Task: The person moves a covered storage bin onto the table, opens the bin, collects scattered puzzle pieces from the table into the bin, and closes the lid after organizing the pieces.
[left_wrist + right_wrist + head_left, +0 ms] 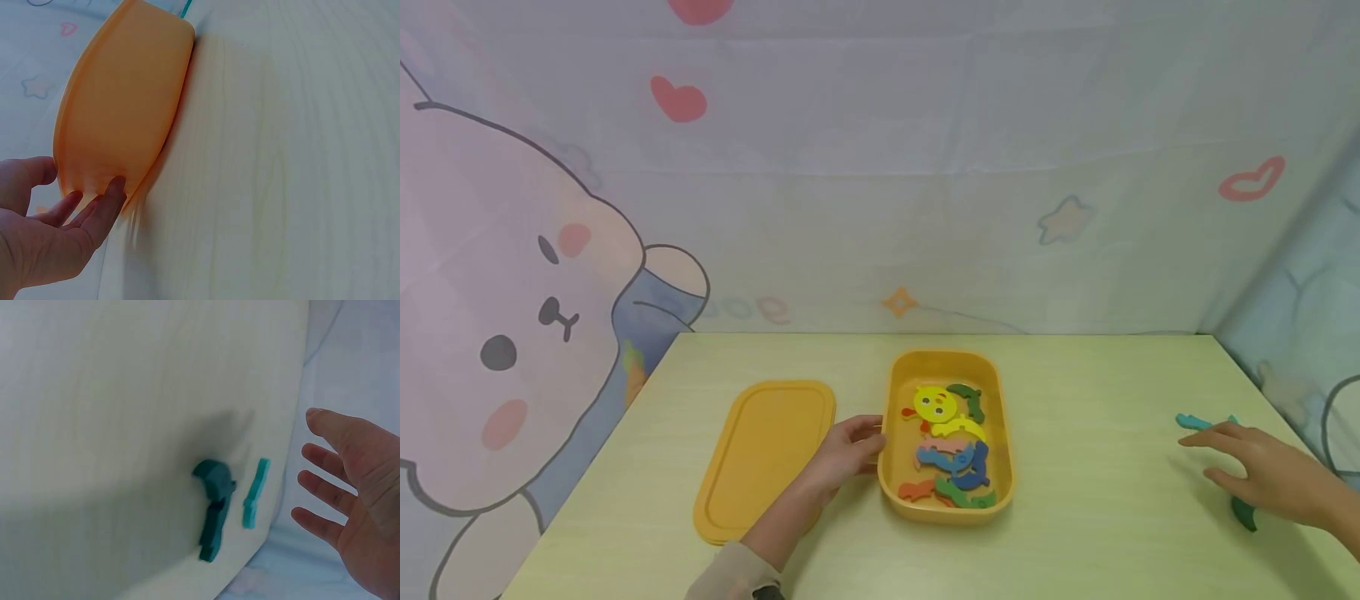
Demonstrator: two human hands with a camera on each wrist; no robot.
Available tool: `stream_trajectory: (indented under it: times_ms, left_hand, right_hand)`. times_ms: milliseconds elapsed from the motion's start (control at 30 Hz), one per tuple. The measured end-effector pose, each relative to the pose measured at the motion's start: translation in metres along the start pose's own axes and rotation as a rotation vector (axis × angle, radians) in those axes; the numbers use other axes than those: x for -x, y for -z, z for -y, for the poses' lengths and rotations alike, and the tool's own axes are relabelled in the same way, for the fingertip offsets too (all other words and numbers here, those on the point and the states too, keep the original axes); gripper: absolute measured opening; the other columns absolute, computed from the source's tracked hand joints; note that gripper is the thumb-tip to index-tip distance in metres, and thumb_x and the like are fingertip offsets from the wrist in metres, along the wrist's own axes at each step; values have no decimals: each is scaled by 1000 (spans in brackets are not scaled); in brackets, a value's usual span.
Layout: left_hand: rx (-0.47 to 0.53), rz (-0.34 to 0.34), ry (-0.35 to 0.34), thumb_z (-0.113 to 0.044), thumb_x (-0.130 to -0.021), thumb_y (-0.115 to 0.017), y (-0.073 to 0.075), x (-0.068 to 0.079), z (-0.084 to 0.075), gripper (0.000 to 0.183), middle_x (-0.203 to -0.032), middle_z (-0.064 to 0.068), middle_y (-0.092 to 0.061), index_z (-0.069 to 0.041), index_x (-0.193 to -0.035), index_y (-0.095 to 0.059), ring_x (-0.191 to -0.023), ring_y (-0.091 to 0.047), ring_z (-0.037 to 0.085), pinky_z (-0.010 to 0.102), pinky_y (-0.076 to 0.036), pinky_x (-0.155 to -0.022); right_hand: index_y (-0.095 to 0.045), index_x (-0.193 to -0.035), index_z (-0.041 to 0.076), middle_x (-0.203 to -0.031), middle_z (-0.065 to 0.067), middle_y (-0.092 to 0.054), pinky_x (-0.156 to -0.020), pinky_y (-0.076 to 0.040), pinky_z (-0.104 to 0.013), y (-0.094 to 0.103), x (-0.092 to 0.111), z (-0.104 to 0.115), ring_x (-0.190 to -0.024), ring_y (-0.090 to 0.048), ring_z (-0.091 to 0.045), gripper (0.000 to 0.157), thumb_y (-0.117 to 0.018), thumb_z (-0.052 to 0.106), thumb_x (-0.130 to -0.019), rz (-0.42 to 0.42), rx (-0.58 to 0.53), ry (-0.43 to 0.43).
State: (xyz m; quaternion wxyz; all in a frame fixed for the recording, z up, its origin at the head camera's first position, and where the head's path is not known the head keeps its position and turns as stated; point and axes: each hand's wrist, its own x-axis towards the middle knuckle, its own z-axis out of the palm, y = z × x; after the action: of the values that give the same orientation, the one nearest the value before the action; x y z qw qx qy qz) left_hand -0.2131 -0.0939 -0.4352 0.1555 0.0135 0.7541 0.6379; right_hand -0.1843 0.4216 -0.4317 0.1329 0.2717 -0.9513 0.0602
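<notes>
My left hand (848,454) touches the left wall of a yellow-orange plastic box (946,516) with its fingertips; the left wrist view shows relaxed fingers against the box's side (134,81). Inside the box lie several flat toy pieces: a yellow round face piece (936,405), a yellow curved piece (961,429), and blue, green, pink and orange-red ones. On the right, my right hand (1262,467) hovers over the table with fingers spread, holding nothing. Beneath and beside it lie a dark green curved piece (214,506) and a teal piece (255,495).
A flat yellow-orange lid (767,458) rests on the table left of the box, partly behind my left forearm. The pale wooden table (1097,433) ends at a printed cloth backdrop (850,167) behind, with another cloth at the right side.
</notes>
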Motion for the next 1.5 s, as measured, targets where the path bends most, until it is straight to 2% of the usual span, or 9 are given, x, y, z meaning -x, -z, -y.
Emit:
stream_trajectory:
  times_ms: [167,633,800,1167,1267,1367,1433,1467,1500]
  left_hand:
    - [-2,-6,4,-16,-91,-53,0,0,0,44,-123,18,-54,-1,-132,-46,-99,-60,24,34,-55,-78]
    - [-3,-6,3,-16,-91,-53,-1,0,1,44,-123,18,-53,-1,-132,-45,-99,-59,25,35,-55,-78]
    - [0,-5,6,-15,-91,-53,0,0,0,44,-123,18,-53,-1,-132,-45,-99,-60,25,34,-55,-78]
    - [-1,-12,2,-15,-91,-53,0,-1,2,43,-123,18,-54,-1,-132,-46,-97,-61,23,35,-55,-78]
    - [4,-7,-5,-15,-91,-53,0,-1,2,43,-123,18,-54,-1,-132,-46,-98,-60,23,35,-55,-78]
    - [9,-4,-10,-15,-91,-53,0,0,2,43,-123,18,-54,-1,-131,-46,-98,-60,23,35,-55,-78]
    - [10,-4,-13,-15,-92,-52,0,0,3,43,-122,18,-55,-1,-131,-46,-99,-60,24,35,-55,-78]
    - [11,-3,-14,-15,-92,-52,0,0,3,43,-122,18,-55,-1,-131,-46,-99,-60,24,35,-55,-78]
    - [12,-3,-14,-15,-92,-52,0,0,3,43,-122,18,-55,-1,-131,-46,-99,-60,24,35,-55,-78]
  right_hand:
    - [-62,-110,13,-104,-9,-61,-62,-52,-38,-9,15,-8,-89,-60,-37,46,-78,9,-67,43,-13,-31]
    - [-65,-104,14,-98,-5,-61,-56,-49,-21,-26,45,-29,-76,-59,-8,49,-81,6,-58,62,-22,-34]
    - [-63,-107,14,-98,-10,-60,-51,-44,-19,-31,51,-33,-80,-52,4,55,-78,-4,-57,24,-71,21]
    - [-63,-104,12,-91,-7,-58,-51,-45,-18,-40,56,-38,-77,-52,3,60,-79,-6,-48,-55,-27,97]
    - [-63,-101,11,-88,-4,-56,-51,-44,-16,-42,56,-39,-74,-51,4,41,-82,20,-66,-88,-44,134]
    - [-62,-97,11,-83,0,-55,-49,-43,-16,-43,55,-39,-70,-49,5,46,-51,54,-82,-126,-61,161]
    - [-62,-94,12,-80,3,-54,-49,-43,-17,-43,53,-39,-68,-48,6,51,-46,58,-79,-139,-55,158]
    - [-62,-93,13,-79,5,-53,-48,-42,-17,-43,53,-38,-67,-47,6,48,-50,57,-78,-137,-45,146]
    - [-62,-92,13,-78,6,-53,-48,-42,-18,-42,52,-36,-66,-46,7,40,-63,50,-75,-130,-38,130]
